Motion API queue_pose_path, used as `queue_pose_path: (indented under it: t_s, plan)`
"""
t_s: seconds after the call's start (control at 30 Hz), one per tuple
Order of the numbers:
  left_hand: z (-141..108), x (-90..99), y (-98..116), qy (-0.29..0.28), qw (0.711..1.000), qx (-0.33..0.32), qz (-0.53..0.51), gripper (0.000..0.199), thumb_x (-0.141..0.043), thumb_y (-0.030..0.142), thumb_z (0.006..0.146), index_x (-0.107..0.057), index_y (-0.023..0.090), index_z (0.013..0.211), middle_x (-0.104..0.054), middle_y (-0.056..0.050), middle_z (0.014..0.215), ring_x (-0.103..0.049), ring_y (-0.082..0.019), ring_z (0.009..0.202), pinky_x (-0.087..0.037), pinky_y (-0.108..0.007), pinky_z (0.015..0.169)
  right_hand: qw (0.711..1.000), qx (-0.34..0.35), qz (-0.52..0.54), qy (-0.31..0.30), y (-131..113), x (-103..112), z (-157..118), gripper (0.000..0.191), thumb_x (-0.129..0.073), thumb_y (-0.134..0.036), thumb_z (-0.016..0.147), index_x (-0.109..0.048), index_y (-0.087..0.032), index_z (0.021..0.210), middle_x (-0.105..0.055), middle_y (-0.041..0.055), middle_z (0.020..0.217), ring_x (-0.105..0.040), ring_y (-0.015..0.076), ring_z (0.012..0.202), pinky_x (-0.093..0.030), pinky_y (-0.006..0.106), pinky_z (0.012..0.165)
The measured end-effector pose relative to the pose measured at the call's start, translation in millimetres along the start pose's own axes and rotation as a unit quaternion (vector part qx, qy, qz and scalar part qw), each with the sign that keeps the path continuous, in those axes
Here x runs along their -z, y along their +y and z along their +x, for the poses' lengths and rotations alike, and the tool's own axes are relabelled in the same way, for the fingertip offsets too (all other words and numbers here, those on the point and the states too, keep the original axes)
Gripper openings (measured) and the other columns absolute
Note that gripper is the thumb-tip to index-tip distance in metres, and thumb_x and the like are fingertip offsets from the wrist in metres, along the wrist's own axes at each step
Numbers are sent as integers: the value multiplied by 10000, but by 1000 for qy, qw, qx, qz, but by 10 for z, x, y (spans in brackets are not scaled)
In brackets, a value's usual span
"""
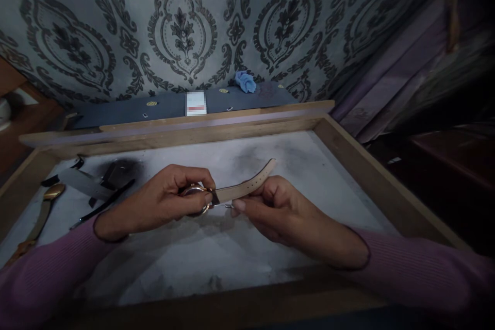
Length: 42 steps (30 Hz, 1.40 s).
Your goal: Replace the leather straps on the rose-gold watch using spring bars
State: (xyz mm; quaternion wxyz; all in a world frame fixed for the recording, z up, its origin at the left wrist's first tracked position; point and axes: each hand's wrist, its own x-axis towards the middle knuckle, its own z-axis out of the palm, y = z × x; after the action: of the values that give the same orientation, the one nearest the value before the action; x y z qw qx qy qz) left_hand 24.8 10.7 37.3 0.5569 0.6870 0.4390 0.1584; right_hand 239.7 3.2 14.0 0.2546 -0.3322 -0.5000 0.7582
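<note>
My left hand (158, 201) is closed around a round wristwatch (192, 189) with a gold-coloured case, thumb and fingers pinching it near the strap end. From the case a pale leather strap (242, 190) with a row of holes curves up to the right, its lighter side showing. My right hand (284, 211) is closed on a thin metal tool (225, 205), probably a spring bar tool or small screwdriver. Its tip points left at the joint between strap and case. Fingers hide most of the tool's handle and part of the watch.
A wooden tray (356, 175) with a white bottom surrounds the work. On its left lie a gold-coloured watch (54, 192), a grey flat piece (87, 184) and dark straps (106, 201). Behind the rim are a blue cloth (245, 82) and a small white box (196, 103).
</note>
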Motion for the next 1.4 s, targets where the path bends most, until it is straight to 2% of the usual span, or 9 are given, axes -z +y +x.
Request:
queue_pose_path:
  t_s: [0.57, 0.77, 0.87, 0.93, 1.0, 1.07, 1.17, 1.3, 1.4]
  plan:
    - [3, -11, 35, 8, 1000, 16, -5, 160, -534, 253, 851, -604, 143, 759, -364, 75, 534, -290, -50, 465, -233, -156, 417, 1000, -2, -22, 8, -18, -6, 4, 258, -627, -378, 813, -588, -130, 754, -346, -119, 400, -252, 24, 341, -165, 158, 321]
    - [11, 35, 29, 13, 999, 30, -21, 158, -537, 264, 846, -584, 147, 751, -415, 71, 529, -325, -50, 451, -273, -146, 411, 984, -69, -127, -106, -158, 45, -109, 289, -544, -409, 887, -511, -155, 754, -381, -96, 441, -298, 34, 370, -215, 153, 353]
    - [16, 46, 14, 12, 999, 30, -25, 160, -539, 267, 847, -586, 149, 751, -416, 72, 526, -326, -50, 449, -279, -144, 411, 975, 14, -196, -105, -252, 51, -194, 247, -432, -391, 951, -467, -182, 823, -443, -63, 532, -361, 58, 418, -294, 177, 394]
    - [20, 41, 5, 3, 999, 29, -26, 162, -540, 268, 846, -591, 148, 750, -420, 71, 527, -328, -50, 449, -275, -144, 411, 940, 153, -305, -4, -285, 47, -193, 188, -392, -317, 970, -467, -185, 858, -541, 2, 657, -501, 109, 562, -416, 229, 520]
    - [24, 31, -3, -7, 999, 29, -25, 157, -540, 262, 845, -595, 148, 752, -433, 68, 535, -339, -49, 450, -272, -145, 412, 836, 282, -454, 123, -272, 43, -131, 113, -427, -221, 941, -465, -185, 840, -604, 76, 847, -575, 181, 785, -450, 310, 705]
    - [28, 22, -9, -10, 999, 30, -22, 152, -537, 251, 842, -589, 147, 744, -436, 68, 540, -344, -49, 453, -273, -146, 415, 752, 322, -559, 134, -220, 45, -31, 135, -409, -134, 915, -447, -183, 796, -614, 127, 996, -557, 246, 993, -411, 385, 860]
    - [36, 10, -17, -7, 999, 30, -21, 139, -541, 232, 829, -573, 144, 726, -429, 70, 540, -341, -49, 458, -281, -146, 420, 711, 282, -640, 78, -128, 49, 97, 161, -355, -94, 911, -456, -169, 810, -618, 107, 862, -572, 223, 833, -409, 375, 792]
    - [47, -7, -39, -16, 999, 27, -31, 147, -530, 239, 837, -572, 141, 737, -418, 72, 544, -326, -47, 453, -283, -148, 419, 748, 199, -631, 56, -99, 29, 138, 115, -356, -186, 930, -465, -158, 906, -577, 50, 692, -512, 167, 582, -339, 273, 547]
    - [59, -19, -60, -24, 998, 29, -47, 136, -528, 243, 838, -578, 140, 765, -410, 77, 545, -316, -46, 447, -276, -150, 417, 786, 167, -593, 48, -134, 9, 125, 119, -345, -219, 936, -449, -161, 950, -551, 17, 639, -470, 137, 501, -278, 246, 493]
